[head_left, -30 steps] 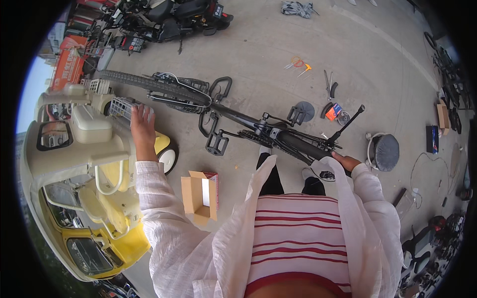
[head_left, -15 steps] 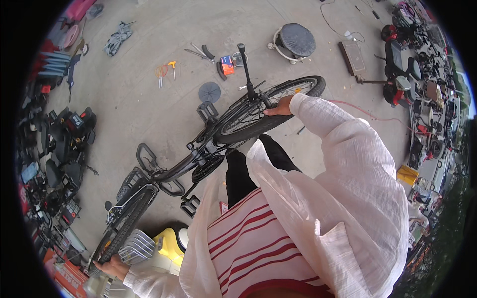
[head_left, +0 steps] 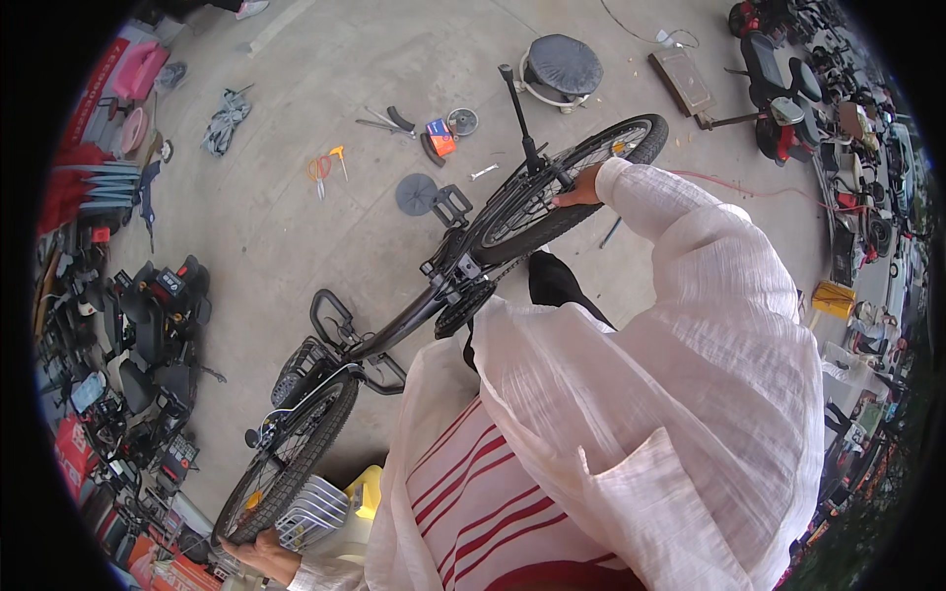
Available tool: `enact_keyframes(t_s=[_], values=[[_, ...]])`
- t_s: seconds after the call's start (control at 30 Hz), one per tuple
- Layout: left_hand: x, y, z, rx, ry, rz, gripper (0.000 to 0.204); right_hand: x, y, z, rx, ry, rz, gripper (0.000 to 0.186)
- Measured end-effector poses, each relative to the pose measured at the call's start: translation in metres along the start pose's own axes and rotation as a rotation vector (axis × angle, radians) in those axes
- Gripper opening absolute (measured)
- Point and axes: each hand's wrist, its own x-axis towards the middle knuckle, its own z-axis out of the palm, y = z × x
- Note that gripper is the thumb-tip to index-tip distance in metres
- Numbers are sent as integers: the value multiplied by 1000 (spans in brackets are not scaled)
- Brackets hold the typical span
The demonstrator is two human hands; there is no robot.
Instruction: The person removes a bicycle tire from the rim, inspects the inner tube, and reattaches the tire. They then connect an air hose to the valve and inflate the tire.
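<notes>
A black bicycle stretches diagonally before me, from the lower left to the upper right. My right hand grips it at the far wheel, thumb beside the spokes and the other fingers partly hidden. At the lower left my left hand holds the tyre of the near wheel, its fingertips at the tyre's edge. A dark kickstand sticks out by the far wheel. Between the wheels are a pedal and looped handlebar ends.
Beyond the bicycle lie a round dark disc, a wrench, an orange-and-blue box and curved black pads. A round padded stool stands farther off. Parked scooters crowd the left; a metal rack is beside the near wheel.
The bicycle and both hands have shifted right in view, the far wheel rising slightly. The near pedal is now hidden behind my shirt. Both hands keep their places on the wheels.
</notes>
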Motion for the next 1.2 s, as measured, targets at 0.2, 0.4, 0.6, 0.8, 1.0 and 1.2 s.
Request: enact_keyframes(t_s=[0.2, 0.4, 0.6, 0.8, 1.0, 1.2], values=[[-4, -7, 43, 32, 21, 18, 45, -1, 1, 21, -17, 18, 119, 108], [-59, -17, 69, 555, -160, 528, 55, -61, -11, 12, 21, 47, 166, 106], [8, 20, 37, 126, -49, 110, 46, -122, -16, 6, 29, 65, 201, 106], [15, 48, 29, 29, -39, -17, 45, -173, -14, -3, 10, 73, 122, 104], [-7, 60, 53, -40, 21, -79, 46, -200, -11, -1, -133, 322, 109, 82], [-53, 50, 72, -125, -139, -8, 49, -224, 10, 41, 396, 1375, 121, 43]])
